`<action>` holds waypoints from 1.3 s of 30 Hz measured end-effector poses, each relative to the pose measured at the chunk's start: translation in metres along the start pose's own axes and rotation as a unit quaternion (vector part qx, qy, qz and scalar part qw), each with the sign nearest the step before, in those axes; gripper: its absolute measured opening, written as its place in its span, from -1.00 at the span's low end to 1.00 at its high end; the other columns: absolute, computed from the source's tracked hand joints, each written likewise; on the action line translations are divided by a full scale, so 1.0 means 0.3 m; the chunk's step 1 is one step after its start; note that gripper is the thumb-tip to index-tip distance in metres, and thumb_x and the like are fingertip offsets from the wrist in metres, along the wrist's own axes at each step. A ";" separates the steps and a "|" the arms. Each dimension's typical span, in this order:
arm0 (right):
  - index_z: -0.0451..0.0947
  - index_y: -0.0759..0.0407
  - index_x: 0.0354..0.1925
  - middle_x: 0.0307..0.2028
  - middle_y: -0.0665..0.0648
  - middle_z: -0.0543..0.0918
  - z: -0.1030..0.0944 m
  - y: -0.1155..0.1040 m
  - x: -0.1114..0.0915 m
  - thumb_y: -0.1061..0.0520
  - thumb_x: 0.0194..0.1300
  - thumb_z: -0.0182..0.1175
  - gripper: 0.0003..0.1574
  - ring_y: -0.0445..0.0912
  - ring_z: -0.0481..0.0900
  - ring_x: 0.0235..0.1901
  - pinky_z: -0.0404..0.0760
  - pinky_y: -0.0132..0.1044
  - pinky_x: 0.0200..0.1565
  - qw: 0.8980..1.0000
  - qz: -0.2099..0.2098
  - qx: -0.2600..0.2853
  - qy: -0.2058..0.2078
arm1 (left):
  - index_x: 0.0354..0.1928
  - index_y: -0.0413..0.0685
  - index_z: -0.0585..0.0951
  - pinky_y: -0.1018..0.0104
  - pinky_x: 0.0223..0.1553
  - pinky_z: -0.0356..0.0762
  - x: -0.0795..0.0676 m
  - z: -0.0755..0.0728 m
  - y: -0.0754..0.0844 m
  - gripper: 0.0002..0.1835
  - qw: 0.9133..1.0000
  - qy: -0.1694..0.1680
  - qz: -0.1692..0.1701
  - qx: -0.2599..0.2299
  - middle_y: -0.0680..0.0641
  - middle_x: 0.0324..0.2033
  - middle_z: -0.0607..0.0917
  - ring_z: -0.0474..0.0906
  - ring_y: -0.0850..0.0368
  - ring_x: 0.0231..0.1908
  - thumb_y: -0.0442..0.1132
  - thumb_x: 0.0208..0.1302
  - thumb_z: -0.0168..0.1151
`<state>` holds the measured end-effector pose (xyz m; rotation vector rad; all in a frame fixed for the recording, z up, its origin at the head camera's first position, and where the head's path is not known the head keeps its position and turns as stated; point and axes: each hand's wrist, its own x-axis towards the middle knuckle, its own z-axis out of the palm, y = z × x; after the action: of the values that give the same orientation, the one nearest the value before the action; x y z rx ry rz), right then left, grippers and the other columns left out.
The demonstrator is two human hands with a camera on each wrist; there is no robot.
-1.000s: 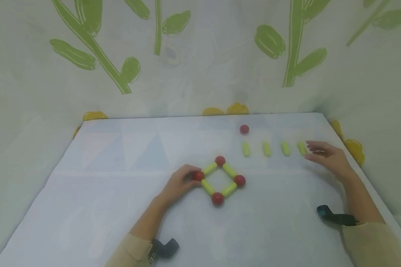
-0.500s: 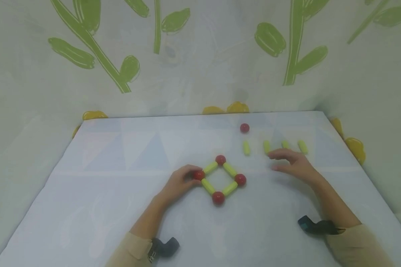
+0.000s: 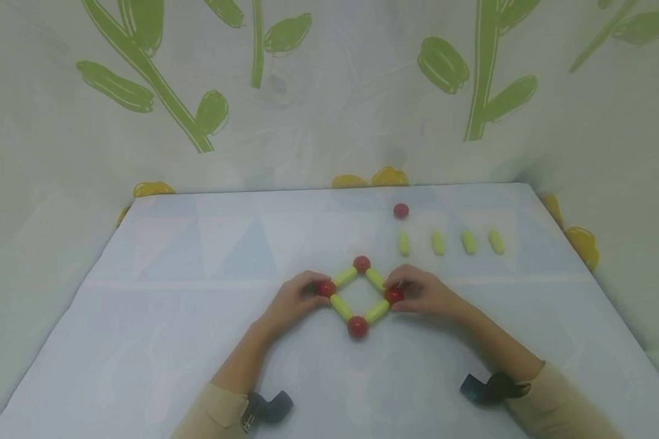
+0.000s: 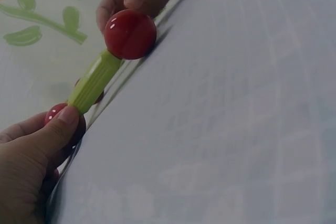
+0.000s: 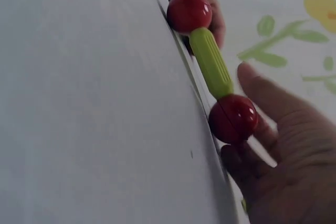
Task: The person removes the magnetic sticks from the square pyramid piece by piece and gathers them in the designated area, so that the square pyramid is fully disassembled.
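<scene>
Right hand (image 3: 425,296) arriving at the diamond frame (image 3: 377,311)

Having come away from the row of four loose green sticks (image 3: 468,242), the right hand is now curling its fingers round the right red ball (image 3: 394,296). In the right wrist view its thumb is showing a little apart from that ball, so the hold is looking light. The left hand (image 3: 295,299) is staying where it was, pinching the left red ball (image 3: 326,289) between thumb and fingers.

The frame is lying in front of the person on the white bench (image 3: 198,366), four green sticks linking its corner balls into a closed loop. The near red ball (image 3: 357,327) and the far red ball (image 3: 362,264) are sitting untouched between the hands.

Nothing is being brought over from the loose sticks: all four are still resting in their row, with the spare red ball (image 3: 401,210) lying behind the leftmost one. For the work, the change is probably meaning that the frame is now being managed from two opposite corners rather than one.
</scene>
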<state>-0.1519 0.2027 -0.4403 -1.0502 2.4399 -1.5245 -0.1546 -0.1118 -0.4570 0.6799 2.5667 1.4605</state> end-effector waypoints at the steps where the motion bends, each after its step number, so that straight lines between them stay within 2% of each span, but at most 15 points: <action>1: 0.56 0.19 -0.06 -0.18 0.10 0.59 0.012 0.000 0.000 0.27 0.01 0.41 -0.54 -0.13 0.50 -0.18 0.53 -0.45 -0.09 1.000 0.001 -0.004 0.004 | 0.04 0.21 0.57 0.23 0.16 0.44 0.000 -0.001 0.000 -0.57 1.000 0.000 0.001 0.000 0.24 -0.05 0.61 0.48 0.29 0.08 -0.19 0.09 0.39; 5: 0.62 0.10 -0.15 -0.23 0.01 0.59 0.041 -0.010 0.002 0.19 -0.02 0.44 -0.61 -0.20 0.49 -0.21 0.53 -0.47 -0.12 0.998 0.027 -0.037 0.035 | 0.03 0.20 0.58 0.23 0.16 0.45 -0.002 -0.004 -0.002 -0.57 1.000 0.002 0.004 0.000 0.23 -0.06 0.62 0.49 0.29 0.07 -0.20 0.07 0.40; 10: 0.65 0.14 -0.18 -0.22 0.05 0.59 0.048 -0.011 0.002 0.25 -0.05 0.45 -0.62 -0.16 0.50 -0.19 0.52 -0.49 -0.10 0.996 0.044 -0.050 0.055 | 0.03 0.20 0.58 0.22 0.16 0.44 0.000 -0.007 -0.002 -0.57 1.000 0.004 0.009 0.003 0.24 -0.06 0.62 0.48 0.29 0.08 -0.19 0.07 0.40; 16: 0.66 0.11 -0.16 -0.20 0.02 0.61 0.041 -0.009 -0.003 0.22 -0.01 0.43 -0.64 -0.20 0.52 -0.16 0.53 -0.51 -0.08 0.996 0.061 -0.036 0.047 | 0.04 0.21 0.57 0.22 0.15 0.46 0.000 -0.005 -0.003 -0.56 1.000 0.007 0.009 0.006 0.24 -0.06 0.61 0.48 0.28 0.08 -0.18 0.07 0.40; 22: 0.65 0.06 -0.13 -0.20 -0.03 0.65 0.030 0.004 -0.010 0.19 0.07 0.38 -0.67 -0.20 0.56 -0.16 0.57 -0.43 -0.09 0.998 0.049 -0.022 0.023 | 0.05 0.25 0.56 0.21 0.14 0.47 0.000 -0.001 -0.010 -0.55 1.000 0.006 0.009 0.004 0.26 -0.06 0.61 0.49 0.30 0.07 -0.17 0.08 0.40; 25: 0.65 0.01 -0.12 -0.21 -0.07 0.65 0.020 0.009 -0.021 0.17 0.10 0.37 -0.68 -0.20 0.57 -0.17 0.58 -0.40 -0.10 0.998 0.058 -0.033 0.021 | 0.04 0.26 0.55 0.21 0.12 0.48 0.001 0.003 -0.013 -0.55 1.000 0.005 0.005 0.003 0.27 -0.07 0.61 0.49 0.30 0.07 -0.17 0.07 0.40; 31: 0.62 -0.07 -0.04 -0.10 -0.08 0.61 -0.009 0.003 -0.060 0.12 0.05 0.41 -0.56 -0.15 0.54 -0.07 0.56 -0.40 -0.04 0.989 0.124 -0.080 0.024 | 0.06 0.25 0.54 0.24 0.12 0.48 0.003 0.010 -0.012 -0.54 1.000 0.002 0.004 0.005 0.26 -0.06 0.60 0.48 0.29 0.07 -0.16 0.08 0.39; 34: 0.61 -0.04 0.00 -0.06 -0.04 0.58 -0.016 0.000 -0.075 0.14 0.02 0.43 -0.50 -0.11 0.51 -0.02 0.56 -0.37 -0.01 0.986 0.126 -0.111 0.025 | 0.06 0.23 0.55 0.22 0.11 0.49 0.001 0.009 -0.008 -0.54 1.000 0.008 0.007 0.005 0.25 -0.07 0.61 0.49 0.27 0.07 -0.16 0.07 0.40; 37: 0.62 -0.02 0.00 -0.08 -0.03 0.58 -0.021 -0.003 -0.081 0.15 0.03 0.42 -0.51 -0.11 0.52 -0.05 0.57 -0.35 -0.02 0.984 0.127 -0.117 0.031 | 0.05 0.23 0.55 0.21 0.10 0.50 -0.001 0.009 -0.004 -0.54 1.000 0.010 0.003 0.003 0.25 -0.07 0.61 0.50 0.27 0.06 -0.17 0.06 0.40; 39: 0.61 -0.04 0.01 -0.07 -0.06 0.59 -0.028 -0.008 -0.082 0.12 0.05 0.41 -0.51 -0.13 0.52 -0.04 0.56 -0.36 -0.01 0.982 0.145 -0.112 0.038 | 0.05 0.24 0.55 0.23 0.11 0.49 0.000 0.011 -0.004 -0.55 1.000 0.006 -0.005 0.001 0.27 -0.07 0.61 0.49 0.30 0.06 -0.16 0.07 0.40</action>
<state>-0.1352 0.2229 -0.4409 -0.6321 2.7191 -1.2436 -0.1540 -0.1098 -0.4597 0.6577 2.5776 1.4641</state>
